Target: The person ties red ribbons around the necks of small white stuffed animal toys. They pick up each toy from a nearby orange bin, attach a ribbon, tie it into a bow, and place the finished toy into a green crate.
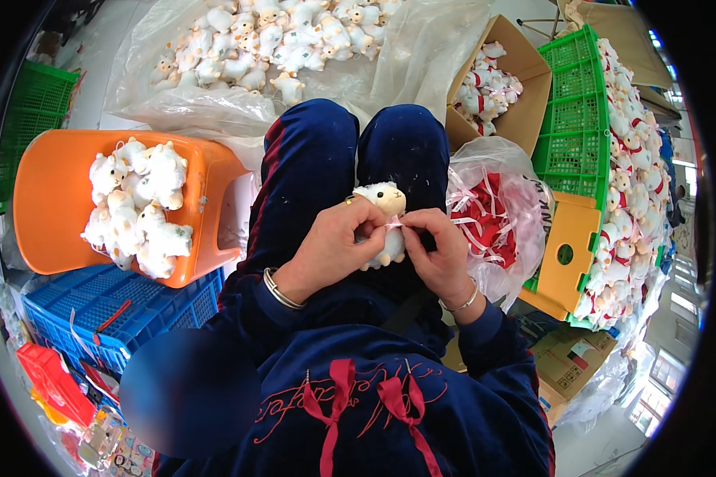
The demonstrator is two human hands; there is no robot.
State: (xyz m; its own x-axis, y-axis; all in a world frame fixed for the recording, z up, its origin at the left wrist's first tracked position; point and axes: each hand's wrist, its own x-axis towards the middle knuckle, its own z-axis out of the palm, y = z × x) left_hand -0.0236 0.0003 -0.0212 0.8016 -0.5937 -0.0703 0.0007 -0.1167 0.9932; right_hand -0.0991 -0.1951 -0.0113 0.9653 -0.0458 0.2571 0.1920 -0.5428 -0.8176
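Note:
A small white plush sheep (380, 195) with a cream face stands between my thighs, its head toward my knees. At its neck is a thin pale pink ribbon (393, 224). My left hand (338, 241) is closed, thumb and forefinger pinching the ribbon on the left side, the other fingers beside the plush body. Close by on the other side, my right hand (440, 253) pinches the ribbon between thumb and forefinger. Both fingertips nearly meet in front of the neck, and they partly cover the ribbon.
Several plush sheep (139, 203) lie on an orange chair (48, 199) at left, above a blue crate (147, 298). A clear bag of red pieces with pale ribbons (489, 222) sits at right. Beyond are a cardboard box (525, 119), green crates (569, 103) and a plush-filled plastic sheet (422, 56).

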